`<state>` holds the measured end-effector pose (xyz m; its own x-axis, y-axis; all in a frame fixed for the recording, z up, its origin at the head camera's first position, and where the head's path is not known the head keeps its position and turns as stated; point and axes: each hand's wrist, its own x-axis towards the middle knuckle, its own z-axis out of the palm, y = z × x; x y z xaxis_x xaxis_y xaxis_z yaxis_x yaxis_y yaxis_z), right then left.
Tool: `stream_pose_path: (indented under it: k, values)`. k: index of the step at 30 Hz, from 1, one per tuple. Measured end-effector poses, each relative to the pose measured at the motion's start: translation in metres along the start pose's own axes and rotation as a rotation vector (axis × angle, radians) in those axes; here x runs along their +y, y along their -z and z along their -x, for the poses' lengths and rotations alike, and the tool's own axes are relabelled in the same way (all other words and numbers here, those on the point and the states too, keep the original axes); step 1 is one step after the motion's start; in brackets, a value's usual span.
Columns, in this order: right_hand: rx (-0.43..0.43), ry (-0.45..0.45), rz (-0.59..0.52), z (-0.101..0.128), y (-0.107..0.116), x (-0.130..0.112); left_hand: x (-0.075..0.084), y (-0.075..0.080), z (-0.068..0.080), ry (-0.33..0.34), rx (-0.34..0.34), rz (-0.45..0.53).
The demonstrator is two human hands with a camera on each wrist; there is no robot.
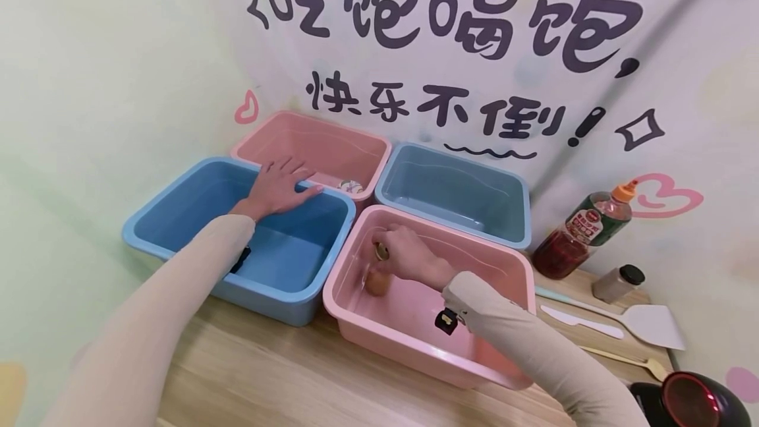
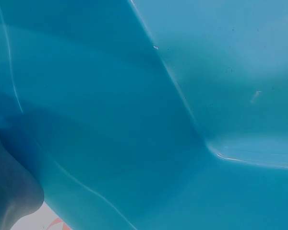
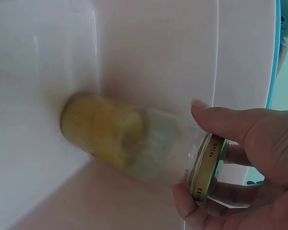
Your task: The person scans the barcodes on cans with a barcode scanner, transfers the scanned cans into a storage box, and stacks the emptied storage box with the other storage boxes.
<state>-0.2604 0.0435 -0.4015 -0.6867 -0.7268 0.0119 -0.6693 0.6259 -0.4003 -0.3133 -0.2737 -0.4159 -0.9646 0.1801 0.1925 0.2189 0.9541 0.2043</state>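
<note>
In the head view, my right hand point(image 1: 412, 257) reaches into the front pink bin point(image 1: 409, 364) and holds a glass jar point(image 1: 377, 282) near its left wall. The right wrist view shows the thumb and fingers around the jar's gold lid point(image 3: 207, 167). Yellowish-brown contents fill the lower part of the jar, whose base is by the bin's corner. My left hand point(image 1: 279, 186) rests with fingers spread over the far rim of the front blue bin point(image 1: 261, 302). A part of that hand shows darkly at the left wrist view's edge.
Behind stand another pink bin point(image 1: 379, 143), with a patterned object point(image 1: 350, 186) inside, and a smaller blue bin point(image 1: 528, 216). To the right are a sauce bottle point(image 1: 584, 232), a black-capped jar point(image 1: 618, 284), a spatula point(image 1: 652, 325), a white knife point(image 1: 581, 321) and a black-and-red object point(image 1: 690, 400).
</note>
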Motion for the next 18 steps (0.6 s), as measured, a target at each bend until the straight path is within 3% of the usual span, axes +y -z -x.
stream_pose_path:
  k: [12, 18]
  values:
    - [0.000, -0.003, 0.008, 0.013, 0.005, 0.011, 0.000, -0.002, -0.001, 0.010, -0.004, -0.006]
    - [-0.009, -0.002, 0.020, 0.022, 0.018, 0.015, 0.000, -0.001, 0.000, 0.011, 0.004, -0.006]
